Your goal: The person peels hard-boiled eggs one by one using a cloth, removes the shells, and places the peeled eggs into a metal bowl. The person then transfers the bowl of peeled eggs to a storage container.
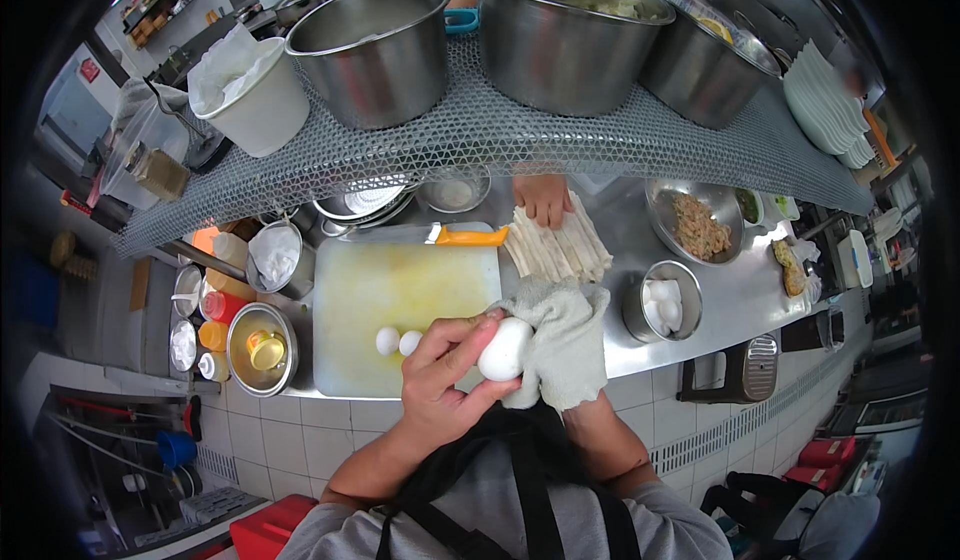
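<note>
My left hand (pixel 442 380) pinches a white egg (pixel 504 351) in its fingertips above the front edge of the cutting board (pixel 352 290). A light grey cloth (pixel 571 350) wraps my right hand and presses against the egg's right side; the fingers beneath it are hidden. On the board, just left of my left hand, two white eggs (pixel 388 341) lie side by side. Across its back edge rests a knife with an orange handle (pixel 471 236). To the right, a steel pot (pixel 645 320) holds several white eggs (pixel 664 306).
Another person's hand (pixel 543 198) reaches under the mesh-covered shelf (pixel 480 140) onto pale strips (pixel 562 248). A bowl (pixel 652 218) of minced filling stands right; a bowl (pixel 236 365) with yellow liquid, left. Large steel pots (pixel 375 64) line the shelf. A stool (pixel 757 368) stands right.
</note>
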`<state>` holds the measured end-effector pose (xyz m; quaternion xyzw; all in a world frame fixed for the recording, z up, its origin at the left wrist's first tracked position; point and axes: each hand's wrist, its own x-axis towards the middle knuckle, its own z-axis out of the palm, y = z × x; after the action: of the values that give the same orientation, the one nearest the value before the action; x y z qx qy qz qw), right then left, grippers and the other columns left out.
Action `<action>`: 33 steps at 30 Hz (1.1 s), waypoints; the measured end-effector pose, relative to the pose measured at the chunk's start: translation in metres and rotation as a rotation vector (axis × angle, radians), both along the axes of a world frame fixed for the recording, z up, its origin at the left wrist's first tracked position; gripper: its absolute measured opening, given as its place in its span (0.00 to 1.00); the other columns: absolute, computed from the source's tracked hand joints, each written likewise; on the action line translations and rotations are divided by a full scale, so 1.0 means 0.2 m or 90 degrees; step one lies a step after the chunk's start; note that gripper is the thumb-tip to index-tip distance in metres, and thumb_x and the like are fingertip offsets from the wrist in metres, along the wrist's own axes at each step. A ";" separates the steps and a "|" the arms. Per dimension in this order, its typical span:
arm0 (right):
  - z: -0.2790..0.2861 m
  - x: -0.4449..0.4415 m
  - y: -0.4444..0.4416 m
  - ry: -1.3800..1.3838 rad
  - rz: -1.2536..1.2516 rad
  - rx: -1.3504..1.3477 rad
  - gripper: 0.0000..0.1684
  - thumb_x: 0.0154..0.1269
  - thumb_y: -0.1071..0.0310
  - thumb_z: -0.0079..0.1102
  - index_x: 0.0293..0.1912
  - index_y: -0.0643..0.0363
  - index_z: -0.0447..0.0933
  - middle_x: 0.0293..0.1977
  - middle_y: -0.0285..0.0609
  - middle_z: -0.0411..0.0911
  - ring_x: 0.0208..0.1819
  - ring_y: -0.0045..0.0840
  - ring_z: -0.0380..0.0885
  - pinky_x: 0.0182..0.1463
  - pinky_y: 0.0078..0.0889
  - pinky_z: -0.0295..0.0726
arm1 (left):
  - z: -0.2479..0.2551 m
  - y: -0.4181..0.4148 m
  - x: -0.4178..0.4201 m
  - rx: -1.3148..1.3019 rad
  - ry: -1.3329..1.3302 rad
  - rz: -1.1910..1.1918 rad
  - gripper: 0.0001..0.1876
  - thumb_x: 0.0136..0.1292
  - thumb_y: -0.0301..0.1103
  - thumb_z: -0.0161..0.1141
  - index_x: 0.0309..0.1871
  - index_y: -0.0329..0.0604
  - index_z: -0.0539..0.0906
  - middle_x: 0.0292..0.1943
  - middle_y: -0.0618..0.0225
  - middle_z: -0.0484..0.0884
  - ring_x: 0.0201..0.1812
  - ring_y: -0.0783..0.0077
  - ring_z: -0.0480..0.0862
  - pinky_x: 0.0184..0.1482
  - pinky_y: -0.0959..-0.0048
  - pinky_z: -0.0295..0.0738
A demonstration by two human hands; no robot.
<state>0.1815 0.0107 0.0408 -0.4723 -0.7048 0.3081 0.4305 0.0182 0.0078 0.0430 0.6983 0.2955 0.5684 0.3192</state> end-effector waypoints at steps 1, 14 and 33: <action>-0.07 0.00 0.01 0.229 0.011 -0.062 0.27 0.50 0.62 0.68 0.50 0.59 0.73 0.44 0.37 0.76 0.47 0.33 0.76 0.50 0.40 0.75 | -0.01 0.00 0.00 0.013 0.007 -0.009 0.33 0.49 0.27 0.75 0.61 0.34 0.76 0.49 0.54 0.77 0.53 0.58 0.81 0.55 0.66 0.76; 0.00 -0.02 0.03 0.225 0.012 -0.123 0.25 0.53 0.64 0.68 0.51 0.59 0.77 0.45 0.40 0.81 0.47 0.29 0.79 0.53 0.32 0.76 | 0.01 0.00 0.02 -0.105 -0.162 -0.129 0.35 0.55 0.19 0.68 0.67 0.32 0.69 0.57 0.51 0.75 0.61 0.58 0.75 0.61 0.65 0.71; -0.02 -0.03 0.06 0.151 -0.064 -0.012 0.15 0.52 0.64 0.67 0.41 0.55 0.79 0.36 0.40 0.79 0.43 0.37 0.77 0.52 0.38 0.74 | 0.05 0.02 -0.07 -0.364 -0.216 -0.250 0.31 0.65 0.23 0.60 0.70 0.31 0.63 0.58 0.62 0.72 0.56 0.74 0.73 0.59 0.76 0.66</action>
<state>0.1761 0.0221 0.0363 -0.4712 -0.6217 0.3463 0.5211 0.0039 0.0119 0.0533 0.5206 0.2462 0.4985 0.6480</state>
